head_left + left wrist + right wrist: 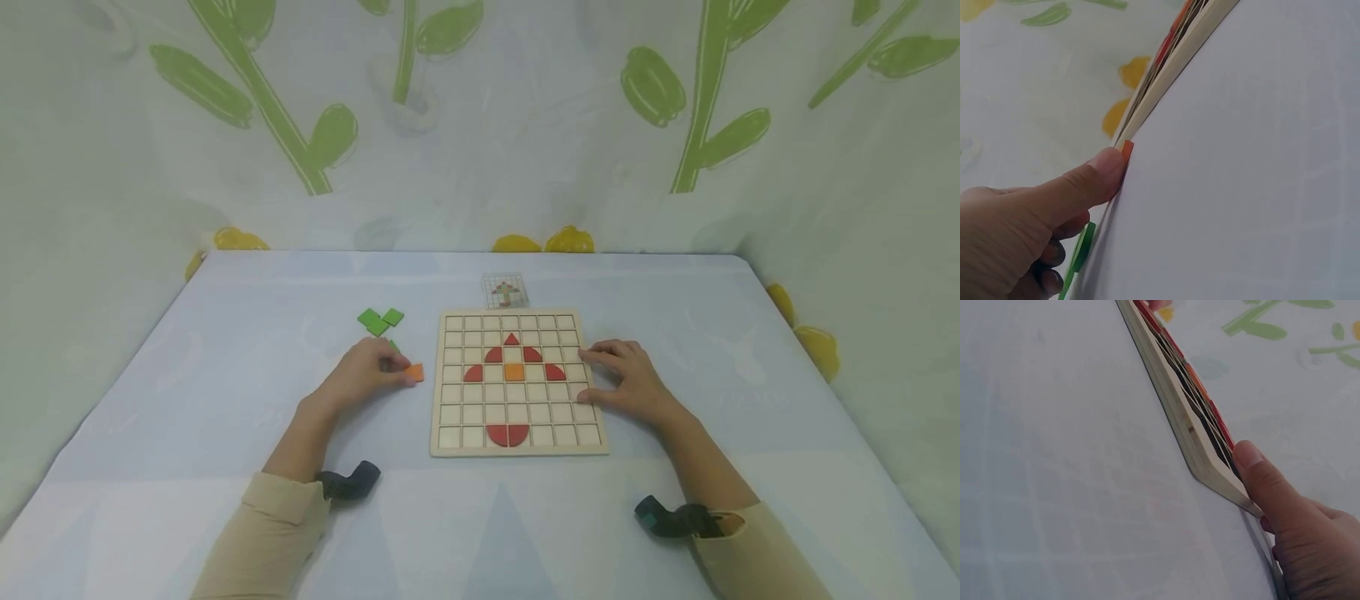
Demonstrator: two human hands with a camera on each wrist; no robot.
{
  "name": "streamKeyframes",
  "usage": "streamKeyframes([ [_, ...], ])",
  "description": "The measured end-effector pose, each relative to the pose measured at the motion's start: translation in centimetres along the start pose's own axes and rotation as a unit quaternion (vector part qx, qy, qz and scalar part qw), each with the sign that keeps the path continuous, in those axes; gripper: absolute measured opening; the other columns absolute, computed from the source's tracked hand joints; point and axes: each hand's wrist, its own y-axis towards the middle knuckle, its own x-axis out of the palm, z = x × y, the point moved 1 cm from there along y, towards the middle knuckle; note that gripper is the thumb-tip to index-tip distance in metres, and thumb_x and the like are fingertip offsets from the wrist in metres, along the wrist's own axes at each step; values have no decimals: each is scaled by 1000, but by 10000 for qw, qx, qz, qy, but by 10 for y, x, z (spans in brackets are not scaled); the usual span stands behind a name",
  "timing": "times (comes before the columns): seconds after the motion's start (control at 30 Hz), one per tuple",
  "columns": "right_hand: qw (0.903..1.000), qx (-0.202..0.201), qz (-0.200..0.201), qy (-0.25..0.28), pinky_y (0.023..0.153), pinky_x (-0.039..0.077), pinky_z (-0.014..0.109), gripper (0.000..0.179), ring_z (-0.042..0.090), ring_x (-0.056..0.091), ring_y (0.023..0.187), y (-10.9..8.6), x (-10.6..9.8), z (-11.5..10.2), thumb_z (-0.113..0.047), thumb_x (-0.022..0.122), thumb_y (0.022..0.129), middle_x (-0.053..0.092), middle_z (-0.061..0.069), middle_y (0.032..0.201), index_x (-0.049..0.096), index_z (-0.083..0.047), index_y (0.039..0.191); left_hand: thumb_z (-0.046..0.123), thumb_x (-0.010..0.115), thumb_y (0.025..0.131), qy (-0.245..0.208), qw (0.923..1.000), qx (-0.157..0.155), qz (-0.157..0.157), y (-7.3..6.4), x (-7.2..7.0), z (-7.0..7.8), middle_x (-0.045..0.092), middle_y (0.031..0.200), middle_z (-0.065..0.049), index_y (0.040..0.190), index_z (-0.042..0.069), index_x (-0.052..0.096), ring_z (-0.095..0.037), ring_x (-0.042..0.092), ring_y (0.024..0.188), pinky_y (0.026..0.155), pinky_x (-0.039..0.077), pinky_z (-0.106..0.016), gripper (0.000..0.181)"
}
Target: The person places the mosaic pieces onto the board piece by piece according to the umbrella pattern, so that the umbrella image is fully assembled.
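Observation:
My left hand (pixel 362 372) pinches an orange square tile (pixel 415 372) between thumb and fingers, just left of the wooden grid board (pixel 517 451). On the board lie a red triangle (pixel 512 339), several red quarter-round pieces (pixel 497 434) and one orange square (pixel 513 372) in the middle. My right hand (pixel 632 379) rests at the board's right edge, thumb and fingertips spread apart and touching the rim. In the right wrist view the thumb (pixel 1266 478) lies over the board's edge. Green tiles (pixel 378 327) lie beyond the left hand, one partly hidden by it.
A small pattern card (pixel 506 292) with a printed tree-like figure lies behind the board. The pale table (pixel 675 283) meets a curtain with leaf prints at the back. Dark wrist cameras (pixel 352 482) sit on both forearms.

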Motion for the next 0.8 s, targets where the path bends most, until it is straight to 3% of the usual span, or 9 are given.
streamKeyframes([
  [0.17,10000,-31,58,-21,91,35,50,64,32,44,110,0,2,0,-31,84,66,57,14,117,64,-7,121,23,80,74,167,9986,428,252,0,6,4,64,81,1,91,7,75,-15,52,77,72,42,-31,24],
  [0.53,9999,-68,99,76,91,34,50,63,32,44,110,0,1,-1,-29,84,66,57,15,117,64,-6,121,31,78,76,386,9981,461,157,1,18,23,61,85,5,94,13,74,-17,48,85,77,39,-32,26],
  [0.8,9998,-94,138,88,91,35,49,63,31,44,110,-1,1,-1,-28,85,65,57,14,117,64,-6,120,34,78,75,458,9944,927,210,-1,24,39,59,83,6,95,14,74,-17,46,85,74,39,-31,29],
])
